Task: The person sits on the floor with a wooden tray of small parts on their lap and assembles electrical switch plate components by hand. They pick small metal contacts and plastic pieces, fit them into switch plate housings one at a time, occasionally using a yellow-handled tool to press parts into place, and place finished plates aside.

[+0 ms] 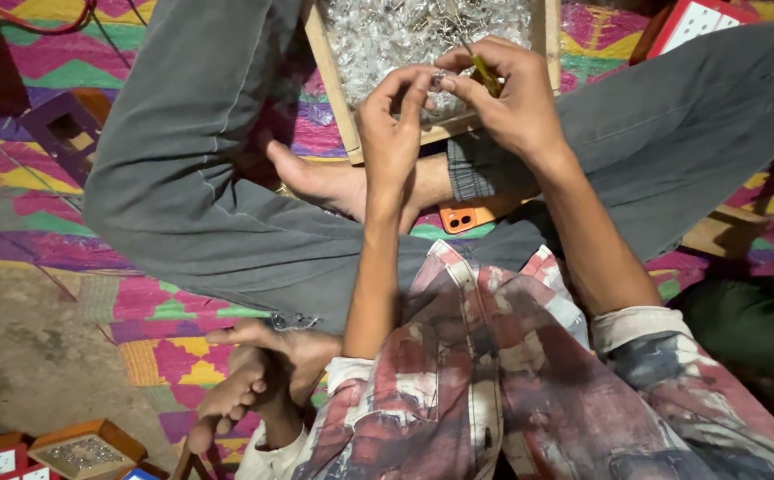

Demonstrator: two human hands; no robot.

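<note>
Yellow-handled screwdriver [485,76] sits in your right hand [513,98], grip closed around it. Your left hand [393,124] pinches a small clear part [438,80] at its fingertips, above the wooden tray [338,102] of clear pieces, between your knees.

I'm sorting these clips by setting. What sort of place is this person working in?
Probably an informal floor workshop, perhaps at home: the person sits cross-legged on a bright woven mat, a wooden tray of small clear parts before them, small wooden boxes nearby.
</note>
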